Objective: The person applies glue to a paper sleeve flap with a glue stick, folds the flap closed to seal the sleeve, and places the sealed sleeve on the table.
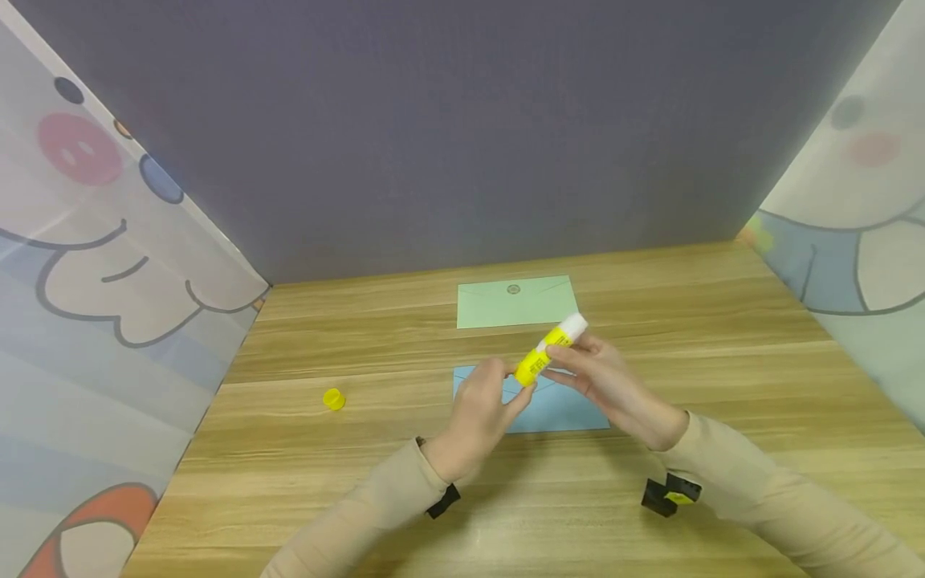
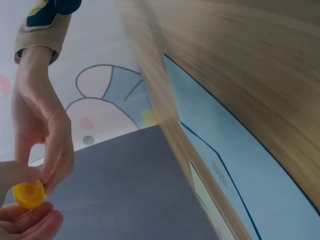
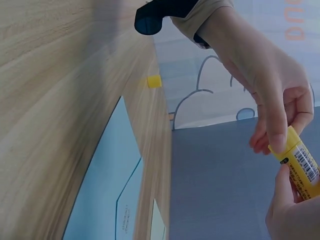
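Above the blue envelope (image 1: 556, 409), both hands hold a yellow glue stick (image 1: 543, 353), tilted with its white end up and to the right. The right hand (image 1: 621, 389) grips the barrel between thumb and fingers. At the lower end, the left hand (image 1: 477, 413) pinches the yellow base, its thumb and fingers on either side. That round base (image 2: 29, 196) faces the camera in the left wrist view. A printed label with a barcode shows on the barrel (image 3: 305, 167) in the right wrist view.
A small yellow cap (image 1: 334, 399) stands on the wooden table (image 1: 289, 474) to the left. Behind the blue envelope lies a pale green envelope (image 1: 506, 311) with a round seal. A dark grey panel (image 1: 462, 144) rises at the back, with cartoon-printed sheets at both sides.
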{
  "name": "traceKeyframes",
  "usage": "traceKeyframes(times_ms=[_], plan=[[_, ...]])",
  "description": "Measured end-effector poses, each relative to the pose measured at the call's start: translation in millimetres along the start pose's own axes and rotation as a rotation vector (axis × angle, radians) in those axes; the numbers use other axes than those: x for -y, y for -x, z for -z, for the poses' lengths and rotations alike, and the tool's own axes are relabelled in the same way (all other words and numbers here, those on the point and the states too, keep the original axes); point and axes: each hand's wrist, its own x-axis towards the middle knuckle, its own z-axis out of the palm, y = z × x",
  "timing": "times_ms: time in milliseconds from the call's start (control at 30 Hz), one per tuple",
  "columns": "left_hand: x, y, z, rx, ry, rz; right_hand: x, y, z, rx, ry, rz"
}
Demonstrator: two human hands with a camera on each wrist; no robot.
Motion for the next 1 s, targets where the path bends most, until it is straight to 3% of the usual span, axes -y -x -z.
traceKeyframes(times_ms=[100, 167, 200, 267, 400, 467, 567, 633, 700, 833, 933, 1000], plan=[[1.0, 0.2, 0.6, -0.003, 0.008, -0.054, -1, 1.1, 1, 0.006, 0.005, -0.006], [1.7, 0.4, 1.4, 0.025, 0.085, -0.039, -2, 2.0, 2, 0.008, 0.006, -0.013], [2.4, 0.6, 1.5, 0.054, 0.16, -0.003, -2, 2.4, 2, 0.007, 0.003, -0.018], [3.6, -0.1, 2.3, 0.132, 0.362, 0.135, -2, 3.2, 3, 0.005, 0.002, -0.024], [6.5, -3.4, 4.7, 0.27, 0.85, 0.542, -1, 4.8, 3, 0.011, -0.004, -0.02], [8.0, -5.1, 5.5, 0.311, 1.032, 0.703, -1, 5.7, 3, 0.021, -0.007, -0.011], [9.8, -6.5, 5.9, 0.36, 1.244, 0.866, 0, 6.5, 3, 0.035, -0.019, 0.002], [11.2, -6.2, 4.8, 0.394, 1.345, 0.933, 0, 6.7, 3, 0.044, -0.029, 0.005], [12.1, -5.5, 3.6, 0.428, 1.43, 0.992, 0, 6.5, 4, 0.053, -0.036, 0.007], [13.0, -3.3, 1.6, 0.474, 1.551, 1.053, 0, 6.3, 5, 0.07, -0.042, 0.008], [13.2, -2.9, 2.0, 0.483, 1.535, 1.067, 0, 6.0, 6, 0.064, -0.049, 0.016], [13.1, -3.3, 2.6, 0.471, 1.447, 1.037, 0, 5.5, 6, 0.044, -0.054, 0.022]])
